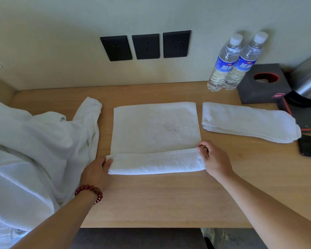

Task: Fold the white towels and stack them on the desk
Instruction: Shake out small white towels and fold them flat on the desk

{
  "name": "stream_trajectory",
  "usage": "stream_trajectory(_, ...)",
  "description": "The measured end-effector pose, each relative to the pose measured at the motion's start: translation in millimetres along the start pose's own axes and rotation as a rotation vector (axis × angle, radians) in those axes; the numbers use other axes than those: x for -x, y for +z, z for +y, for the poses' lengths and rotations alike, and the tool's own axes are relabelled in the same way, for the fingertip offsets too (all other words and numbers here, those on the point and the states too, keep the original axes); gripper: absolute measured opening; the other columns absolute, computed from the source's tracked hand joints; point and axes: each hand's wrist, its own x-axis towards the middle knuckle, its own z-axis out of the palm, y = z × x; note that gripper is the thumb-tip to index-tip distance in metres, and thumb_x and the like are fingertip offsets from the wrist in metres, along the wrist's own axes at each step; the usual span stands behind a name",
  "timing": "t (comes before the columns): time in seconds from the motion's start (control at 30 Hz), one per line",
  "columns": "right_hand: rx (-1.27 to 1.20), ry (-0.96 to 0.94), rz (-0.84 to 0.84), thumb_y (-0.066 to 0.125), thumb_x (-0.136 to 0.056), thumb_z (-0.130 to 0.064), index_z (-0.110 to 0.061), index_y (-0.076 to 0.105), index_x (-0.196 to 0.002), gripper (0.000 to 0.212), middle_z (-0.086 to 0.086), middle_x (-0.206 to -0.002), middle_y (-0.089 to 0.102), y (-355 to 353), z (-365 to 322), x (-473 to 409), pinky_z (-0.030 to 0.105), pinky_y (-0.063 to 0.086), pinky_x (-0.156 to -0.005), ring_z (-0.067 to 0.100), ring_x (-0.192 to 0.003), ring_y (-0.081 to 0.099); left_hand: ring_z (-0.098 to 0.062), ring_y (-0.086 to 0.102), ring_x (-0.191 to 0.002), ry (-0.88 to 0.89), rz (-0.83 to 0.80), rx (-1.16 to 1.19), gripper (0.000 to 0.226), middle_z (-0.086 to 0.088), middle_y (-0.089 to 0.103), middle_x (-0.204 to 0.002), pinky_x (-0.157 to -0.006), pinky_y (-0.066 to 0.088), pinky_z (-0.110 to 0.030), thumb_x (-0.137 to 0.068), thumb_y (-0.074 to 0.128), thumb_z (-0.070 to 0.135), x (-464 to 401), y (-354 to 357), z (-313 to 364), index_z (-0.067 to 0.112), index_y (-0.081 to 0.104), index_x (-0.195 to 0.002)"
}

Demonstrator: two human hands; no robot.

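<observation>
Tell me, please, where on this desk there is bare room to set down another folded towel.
Bare wood lies along the desk's near edge, below the towel both hands hold, and behind it up to the wall. The right is crowded: folded towel, bottles, tissue box, kettle. The unfolded pile fills the left.

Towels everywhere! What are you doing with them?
A person is folding white towels on the desk. Both hands, left and right, pinch the ends of the middle towel, whose near edge is turned over. One folded towel lies to the right, and a pile waits on the left.
</observation>
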Motion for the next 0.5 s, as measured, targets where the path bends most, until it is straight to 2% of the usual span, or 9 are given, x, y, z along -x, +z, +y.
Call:
stream_trajectory(0.13, -0.004, 0.011, 0.012, 0.053, -0.103, -0.029, -0.023, 0.062, -0.107, 0.012, -0.001, -0.057, 0.053, 3, 3, -2, 0.024, 0.032, -0.048, 0.012, -0.049, 0.046, -0.024, 0.06, -0.077, 0.002, 0.005, 0.04, 0.029, 0.003, 0.058, -0.073, -0.067, 0.041, -0.031, -0.103, 0.046, 0.036, 1, 0, 0, 0.016, 0.06, -0.087)
stream_trajectory(0.3, -0.006, 0.016, 0.029, 0.051, -0.104, -0.028, -0.022, 0.06, -0.108, 0.012, -0.002, -0.057, 0.054, 7, 3, -5, 0.027, 0.035, -0.047, 0.014, -0.048, 0.049, -0.021, 0.054, -0.075, -0.026, 0.058, 0.036, 0.038, -0.002, 0.06, -0.082, -0.073, 0.045, -0.032, -0.104, 0.04, 0.042, 5, -1, 3, 0.014, 0.064, -0.115)
stream_trajectory(0.5, 0.014, 0.027, 0.049, 0.051, -0.103, -0.025, -0.019, 0.061, -0.109, 0.012, -0.005, -0.058, 0.055, 7, 3, -12, 0.027, 0.036, -0.047, 0.014, -0.049, 0.053, -0.02, 0.053, -0.074, -0.023, 0.068, 0.027, 0.041, 0.0, 0.059, -0.079, -0.072, 0.042, -0.03, -0.103, 0.04, 0.042, 5, 1, 6, 0.012, 0.064, -0.117)
